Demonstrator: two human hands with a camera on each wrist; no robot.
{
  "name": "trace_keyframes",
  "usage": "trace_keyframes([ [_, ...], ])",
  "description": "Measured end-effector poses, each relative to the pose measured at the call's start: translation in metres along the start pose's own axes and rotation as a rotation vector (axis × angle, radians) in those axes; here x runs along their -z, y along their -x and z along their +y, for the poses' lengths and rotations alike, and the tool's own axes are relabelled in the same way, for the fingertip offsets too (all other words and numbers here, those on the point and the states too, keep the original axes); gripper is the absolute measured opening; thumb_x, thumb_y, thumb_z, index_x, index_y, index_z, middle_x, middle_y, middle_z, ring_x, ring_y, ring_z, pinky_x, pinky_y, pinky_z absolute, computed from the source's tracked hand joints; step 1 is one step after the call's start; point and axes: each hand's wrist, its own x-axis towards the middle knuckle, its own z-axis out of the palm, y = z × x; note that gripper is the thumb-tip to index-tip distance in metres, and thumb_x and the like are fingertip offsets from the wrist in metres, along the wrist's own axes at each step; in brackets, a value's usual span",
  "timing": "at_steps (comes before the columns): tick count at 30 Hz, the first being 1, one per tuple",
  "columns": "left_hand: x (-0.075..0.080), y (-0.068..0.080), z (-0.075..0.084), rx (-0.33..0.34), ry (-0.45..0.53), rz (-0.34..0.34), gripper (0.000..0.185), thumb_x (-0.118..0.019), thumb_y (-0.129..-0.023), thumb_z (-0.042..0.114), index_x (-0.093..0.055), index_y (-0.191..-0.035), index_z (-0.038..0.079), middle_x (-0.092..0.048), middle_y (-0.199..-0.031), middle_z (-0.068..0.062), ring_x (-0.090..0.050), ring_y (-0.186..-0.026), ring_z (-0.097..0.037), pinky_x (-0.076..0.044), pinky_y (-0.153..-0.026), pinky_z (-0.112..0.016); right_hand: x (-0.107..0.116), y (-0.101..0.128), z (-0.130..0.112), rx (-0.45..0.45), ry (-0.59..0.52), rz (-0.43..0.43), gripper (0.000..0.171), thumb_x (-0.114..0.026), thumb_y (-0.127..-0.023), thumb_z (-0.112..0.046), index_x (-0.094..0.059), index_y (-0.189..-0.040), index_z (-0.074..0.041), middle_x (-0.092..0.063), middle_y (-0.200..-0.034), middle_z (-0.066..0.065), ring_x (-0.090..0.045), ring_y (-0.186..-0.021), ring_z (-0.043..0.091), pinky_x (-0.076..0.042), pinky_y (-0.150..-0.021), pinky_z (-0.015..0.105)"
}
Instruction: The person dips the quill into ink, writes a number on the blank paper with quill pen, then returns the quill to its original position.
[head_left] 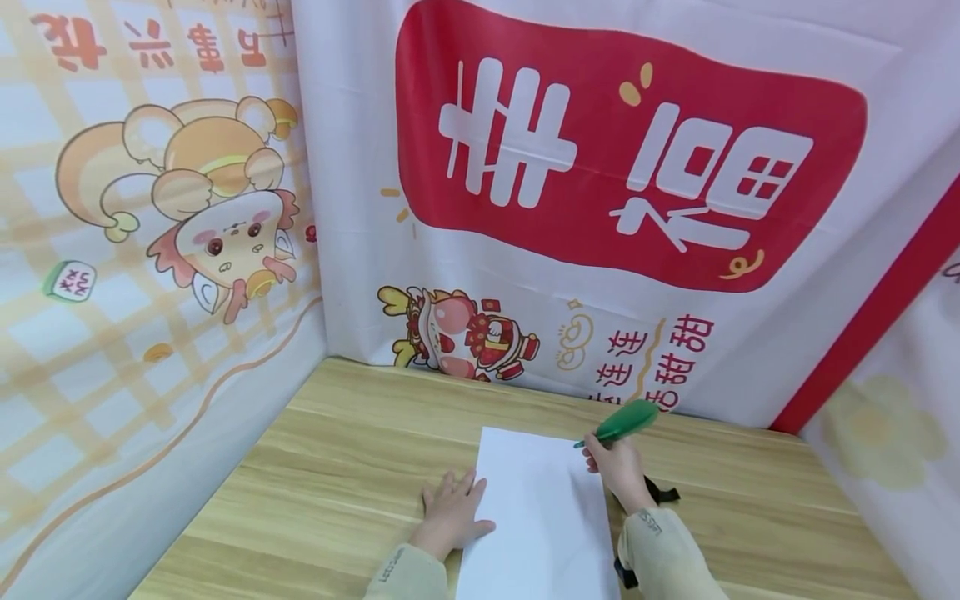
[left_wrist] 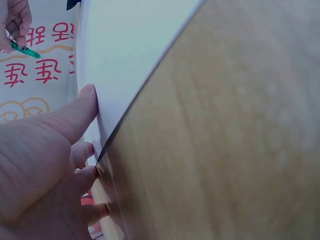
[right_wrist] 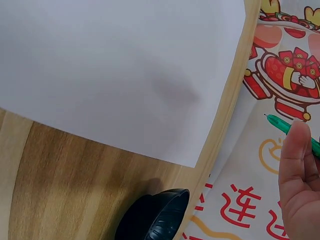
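Observation:
A white sheet of paper (head_left: 536,517) lies on the wooden table in front of me, with no marks visible on it. My left hand (head_left: 452,514) rests at its left edge, fingers spread and thumb over the paper; the left wrist view shows the thumb (left_wrist: 80,112) along that edge. With thumb and fingers, my right hand (head_left: 618,471) pinches a green feather pen (head_left: 624,422) near its writing end. Its tip points left over the sheet's far right corner. In the right wrist view the green pen (right_wrist: 280,124) appears beyond the paper's edge, its rear part hidden by the hand.
A dark, rounded, shell-like object (right_wrist: 152,215) stands by the paper's corner. Black pieces (head_left: 663,492) show around my right forearm. Printed cloth (head_left: 352,208) hangs behind the wooden table (head_left: 337,450) and along its left and right sides.

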Motion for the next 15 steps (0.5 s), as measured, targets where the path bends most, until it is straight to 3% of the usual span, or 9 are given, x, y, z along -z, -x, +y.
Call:
trace_keyframes([
  [15, -0.001, -0.002, -0.001, 0.004, 0.004, -0.003, 0.066, -0.063, -0.082, 0.041, -0.044, -0.135, 0.008, -0.032, -0.144, -0.016, -0.019, -0.131, -0.046, -0.007, -0.094, -0.073, -0.013, -0.009, 0.003, -0.014, -0.024, -0.029, 0.012, -0.052, -0.091, -0.006, -0.056, -0.094, 0.005, -0.06, -0.073, 0.011, -0.056, -0.06, 0.018, -0.053, -0.057, 0.03],
])
